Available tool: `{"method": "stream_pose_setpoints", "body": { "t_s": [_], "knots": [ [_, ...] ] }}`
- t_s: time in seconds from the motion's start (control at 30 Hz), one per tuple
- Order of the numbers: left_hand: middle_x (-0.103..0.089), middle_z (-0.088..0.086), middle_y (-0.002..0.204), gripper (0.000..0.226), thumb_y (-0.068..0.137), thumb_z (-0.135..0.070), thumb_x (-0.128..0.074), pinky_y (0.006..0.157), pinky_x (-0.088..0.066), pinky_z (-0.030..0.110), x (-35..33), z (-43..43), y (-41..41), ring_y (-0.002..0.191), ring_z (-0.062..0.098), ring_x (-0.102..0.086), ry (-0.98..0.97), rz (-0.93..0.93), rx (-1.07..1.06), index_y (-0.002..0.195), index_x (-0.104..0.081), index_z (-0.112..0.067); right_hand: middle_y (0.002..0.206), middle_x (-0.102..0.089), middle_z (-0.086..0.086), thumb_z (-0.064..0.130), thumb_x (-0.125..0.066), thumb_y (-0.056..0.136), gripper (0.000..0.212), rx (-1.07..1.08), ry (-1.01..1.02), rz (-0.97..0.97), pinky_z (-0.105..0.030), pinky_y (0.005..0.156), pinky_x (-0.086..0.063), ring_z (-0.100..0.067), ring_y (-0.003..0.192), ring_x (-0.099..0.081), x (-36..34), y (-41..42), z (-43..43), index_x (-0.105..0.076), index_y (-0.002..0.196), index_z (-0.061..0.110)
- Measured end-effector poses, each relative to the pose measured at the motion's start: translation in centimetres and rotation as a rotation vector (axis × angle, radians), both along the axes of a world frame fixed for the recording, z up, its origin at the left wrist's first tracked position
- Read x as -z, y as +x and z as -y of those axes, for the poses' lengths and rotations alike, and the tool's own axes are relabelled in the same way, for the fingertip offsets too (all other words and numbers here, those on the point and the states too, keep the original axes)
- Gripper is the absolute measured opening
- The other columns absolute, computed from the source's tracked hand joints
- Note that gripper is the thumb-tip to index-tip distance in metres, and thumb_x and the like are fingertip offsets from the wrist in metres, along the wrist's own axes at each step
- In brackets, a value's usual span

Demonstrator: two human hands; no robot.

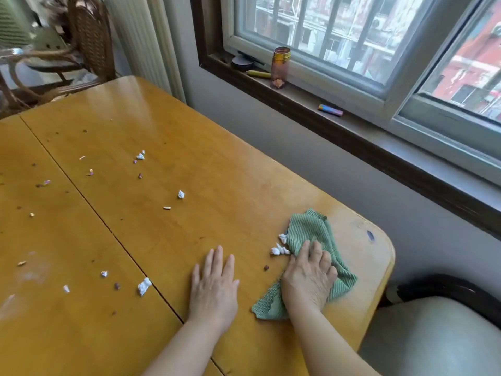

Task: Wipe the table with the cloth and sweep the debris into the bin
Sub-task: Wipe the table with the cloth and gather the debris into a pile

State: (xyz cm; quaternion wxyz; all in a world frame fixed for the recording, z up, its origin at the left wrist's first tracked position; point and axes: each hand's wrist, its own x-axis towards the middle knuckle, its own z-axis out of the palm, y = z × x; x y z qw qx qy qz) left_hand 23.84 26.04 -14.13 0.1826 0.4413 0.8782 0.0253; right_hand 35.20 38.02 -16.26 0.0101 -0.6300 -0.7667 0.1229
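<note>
The green cloth (306, 229) lies bunched on the wooden table (189, 131), whose rounded corner is just to the cloth's right. The cloth is gripped and pressed down by the right hand (309, 278), the fingers being curled over the gathered folds. The thumb seems to be tucked at the cloth's left edge, though this is hard to make out. Near the cloth's left side, the left hand (214, 283) is laid flat on the tabletop, fingers straight and only slightly spread, with nothing held. A small heap of white paper scraps (279, 249) is seen touching the cloth's left edge. A brown crumb (266, 267) lies between the cloth and the left hand. Well to the left of the cloth, more scattered debris (143, 286) is strewn over the table. Beyond the cloth, an amber bottle (280, 67) is stood upright on the window sill (352, 123).
</note>
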Motion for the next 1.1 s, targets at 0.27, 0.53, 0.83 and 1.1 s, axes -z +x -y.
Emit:
{"method": "stream_pose_setpoints", "body": {
  "t_s": [0.27,0.53,0.83,1.1],
  "knots": [
    [-0.066,-0.003,0.089,0.029,0.061,-0.022,-0.083,0.067,-0.054,0.038,0.6,2.9,-5.3,0.083,0.023,-0.065,0.163,-0.187,-0.096,0.088,-0.071,-0.021,0.154,-0.006,-0.004,0.023,-0.032,0.09,0.058,-0.268,-0.072,-0.119,-0.043,0.108,-0.009,-0.028,0.137,-0.004,0.0,-12.5,1.7,-0.01,0.143,0.015],
    [-0.061,-0.011,0.08,0.029,0.081,-0.025,-0.041,0.056,-0.05,0.03,1.1,0.8,-6.4,0.073,0.016,-0.061,0.332,-0.154,-0.046,0.086,-0.069,-0.026,0.111,-0.064,-0.006,0.016,-0.046,0.072,0.039,-0.146,0.218,-0.397,-0.038,0.076,-0.041,-0.035,0.094,-0.053,-2.0,-11.5,-4.9,-0.063,0.106,0.019],
    [-0.062,-0.013,0.09,0.016,0.071,-0.02,-0.063,0.058,-0.053,0.028,0.9,-1.5,-4.7,0.08,0.014,-0.062,0.32,-0.03,0.007,0.085,-0.066,-0.027,0.111,-0.062,-0.009,0.022,-0.059,0.069,0.042,-0.251,0.113,-0.094,-0.038,0.07,-0.046,-0.033,0.093,-0.057,0.6,-10.4,-1.2,-0.057,0.111,0.016],
    [-0.052,-0.012,0.126,0.032,0.094,-0.022,-0.045,0.09,-0.045,0.032,0.1,-1.7,-5.6,0.119,0.015,-0.047,0.293,0.028,-0.127,0.125,-0.054,-0.025,0.122,-0.053,-0.004,0.026,-0.05,0.082,0.032,-0.104,0.105,-0.264,-0.038,0.086,-0.036,-0.03,0.107,-0.043,-3.2,-9.6,-5.2,-0.056,0.113,0.022]
  ]
}}
